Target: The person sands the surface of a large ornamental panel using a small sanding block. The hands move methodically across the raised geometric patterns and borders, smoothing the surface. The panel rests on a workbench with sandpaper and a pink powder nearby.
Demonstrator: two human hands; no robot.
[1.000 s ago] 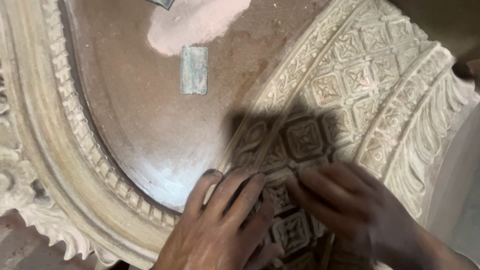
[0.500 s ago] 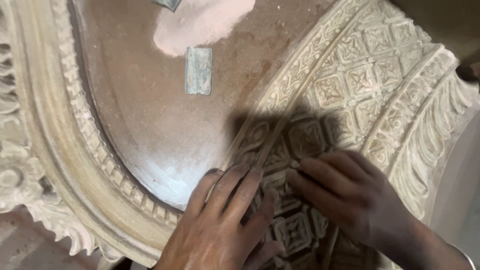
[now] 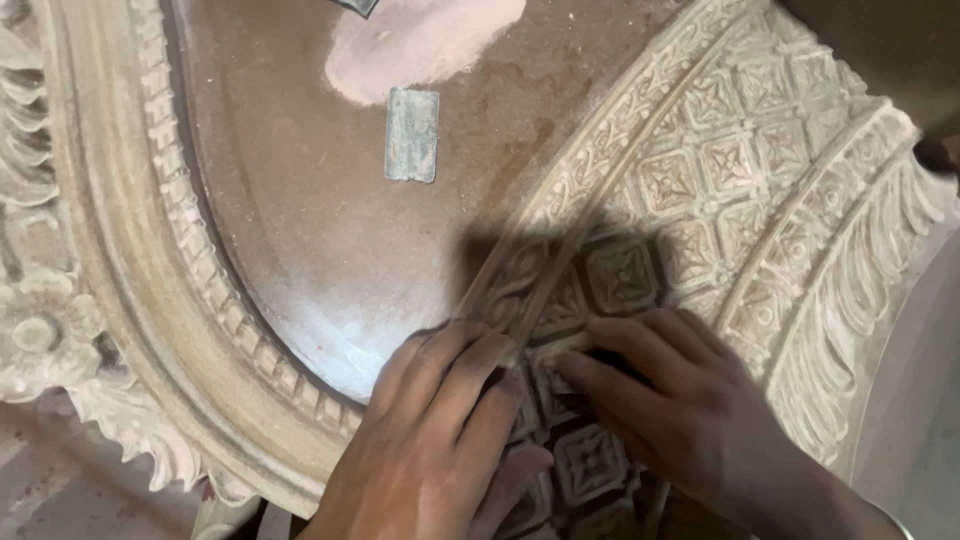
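Both hands press on the carved frame [image 3: 700,190], on its band of square flower tiles just beside the smooth brown panel [image 3: 300,220]. The left hand [image 3: 440,440] lies flat, fingers spread, steadying. The right hand [image 3: 680,410] seems to pinch something small and dark; what it is cannot be told. It looks like detail smoothing, calling for short, light strokes.

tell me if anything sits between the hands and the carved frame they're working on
Nothing visible does. The left hand and the right hand both lie directly on the diamond-patterned band of the carved frame. The small flat metal piece and the pale powder patch lie apart on the brown panel.
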